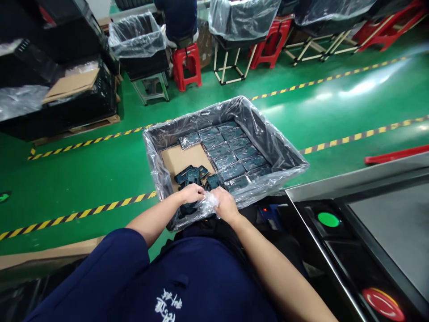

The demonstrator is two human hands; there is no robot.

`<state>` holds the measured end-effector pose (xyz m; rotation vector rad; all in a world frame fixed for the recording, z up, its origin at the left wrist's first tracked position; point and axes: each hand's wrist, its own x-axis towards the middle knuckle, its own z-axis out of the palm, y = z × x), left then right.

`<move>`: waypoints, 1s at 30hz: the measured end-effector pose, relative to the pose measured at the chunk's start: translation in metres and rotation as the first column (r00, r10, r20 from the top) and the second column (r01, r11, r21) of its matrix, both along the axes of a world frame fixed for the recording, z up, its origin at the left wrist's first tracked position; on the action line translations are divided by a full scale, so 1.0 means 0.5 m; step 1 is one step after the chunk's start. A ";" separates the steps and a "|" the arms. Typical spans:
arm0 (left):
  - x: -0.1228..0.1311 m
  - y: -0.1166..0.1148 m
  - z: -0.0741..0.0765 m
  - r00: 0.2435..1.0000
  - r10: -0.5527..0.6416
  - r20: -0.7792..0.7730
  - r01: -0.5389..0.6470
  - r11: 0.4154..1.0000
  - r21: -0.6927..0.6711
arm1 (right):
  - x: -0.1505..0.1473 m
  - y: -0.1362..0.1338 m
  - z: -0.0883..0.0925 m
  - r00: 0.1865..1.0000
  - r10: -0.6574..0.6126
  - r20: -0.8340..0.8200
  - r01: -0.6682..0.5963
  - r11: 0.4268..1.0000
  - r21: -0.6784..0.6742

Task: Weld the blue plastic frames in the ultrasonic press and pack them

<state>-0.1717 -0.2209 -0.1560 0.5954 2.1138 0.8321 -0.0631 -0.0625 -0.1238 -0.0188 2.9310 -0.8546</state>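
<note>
My left hand (193, 193) and my right hand (225, 205) are close together at the near rim of a dark bin (270, 147) lined with clear plastic. Both are closed on a crumpled piece of clear plastic film (208, 202) between them; whether it is a loose bag or part of the liner, I cannot tell. Just beyond my fingers lie several loose dark molded plastic parts (192, 175), heaped on a brown cardboard sheet (182, 158). To the right and at the back, flat dark parts in clear bags (225, 162) lie in rows.
A machine panel with a green button (328, 219) and a red button (383, 304) is at my right. Across the floor stand lined bins (144, 62), red stools (187, 67) and a seated person (177, 20). Stacked black crates (77, 105) are at the left. Yellow-black tape (110, 205) marks the green floor.
</note>
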 end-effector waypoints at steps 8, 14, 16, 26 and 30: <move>0.020 -0.005 0.071 0.934 -0.017 -0.356 -0.004 0.998 -0.058 | 0.014 0.000 0.011 0.987 -0.024 -0.160 0.022 1.000 -0.015; 0.012 -0.036 0.133 0.823 0.165 -0.543 -0.024 0.966 0.258 | 0.023 -0.004 0.047 0.949 -0.116 -0.292 0.070 0.984 -0.163; 0.006 -0.041 0.152 0.828 0.224 -0.514 -0.014 0.924 0.381 | 0.020 -0.001 0.060 0.930 -0.159 -0.331 0.096 0.975 -0.199; 0.036 -0.016 0.206 0.986 0.039 -0.161 0.060 0.822 0.566 | -0.020 0.012 0.106 0.884 -0.373 -0.282 0.196 0.843 -0.501; 0.063 0.021 0.204 0.978 0.063 -0.196 0.052 0.845 0.532 | -0.021 0.001 0.083 0.884 -0.468 0.017 0.315 0.568 -0.761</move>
